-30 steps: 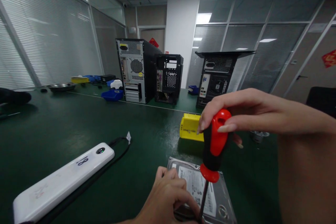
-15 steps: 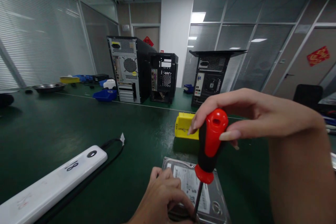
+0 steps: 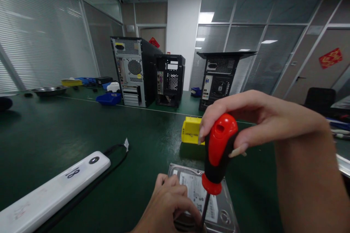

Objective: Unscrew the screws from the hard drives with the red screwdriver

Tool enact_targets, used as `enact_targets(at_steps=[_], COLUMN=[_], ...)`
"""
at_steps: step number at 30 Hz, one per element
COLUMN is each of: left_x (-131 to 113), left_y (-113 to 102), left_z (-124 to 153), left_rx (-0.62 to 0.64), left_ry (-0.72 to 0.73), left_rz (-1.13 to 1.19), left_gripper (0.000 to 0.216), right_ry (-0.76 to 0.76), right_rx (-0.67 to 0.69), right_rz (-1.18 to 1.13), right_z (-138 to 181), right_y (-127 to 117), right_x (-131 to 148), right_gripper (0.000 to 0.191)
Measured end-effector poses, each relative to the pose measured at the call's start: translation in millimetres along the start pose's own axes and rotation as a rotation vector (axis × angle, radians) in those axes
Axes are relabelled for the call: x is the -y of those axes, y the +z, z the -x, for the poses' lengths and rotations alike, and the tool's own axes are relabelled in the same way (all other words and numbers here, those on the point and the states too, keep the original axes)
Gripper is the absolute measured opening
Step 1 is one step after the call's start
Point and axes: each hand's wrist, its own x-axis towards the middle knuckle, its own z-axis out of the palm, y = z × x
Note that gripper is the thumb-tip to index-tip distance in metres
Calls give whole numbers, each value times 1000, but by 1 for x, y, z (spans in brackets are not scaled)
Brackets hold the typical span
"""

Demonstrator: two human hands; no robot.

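Beyond the screwdriver [image 3: 218, 149]; yellow bin [image 3: 191, 124] with small parts [image 3: 192, 135]

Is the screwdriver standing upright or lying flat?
Upright, slightly tilted: the screwdriver has its handle above, its shaft pointing down.

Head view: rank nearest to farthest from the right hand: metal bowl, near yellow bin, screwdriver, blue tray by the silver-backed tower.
1. Screwdriver: in the right hand.
2. Near yellow bin: just beyond, left of the screwdriver.
3. Blue tray: farther back, left, by the silver-backed tower.
4. Metal bowl: far left.
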Motion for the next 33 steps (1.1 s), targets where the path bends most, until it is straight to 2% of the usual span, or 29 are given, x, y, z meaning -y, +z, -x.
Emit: enact_targets(at_steps=[5,13,19,23,27,33], left_x=[-5,-6,-13,-12,-10,-14], left_y=[-1,-1,-5,-7,-6,-10], left_z=[-1,-1,0,-2,-2,-1], left_rx=[-23,-20,-3,21,15,34], left_ry=[-49,-54,-78,-81,-65,-97], left_rz=[6,3,7,12,13,9], left_gripper=[21,21,19,18,20,20], right_ry=[8,28,24,-1,-44,5], right_rx=[-32,-14,-4,-2,-5,-24], right_rz=[69,-79,-109,-76,-31,-29], right_z=[0,-1,-1,0,1,1], right_y=[-1,1,1,-1,-2,-1], right_x=[1,1,0,-2,-2,2], right_gripper=[27,29,30,33,28,30])
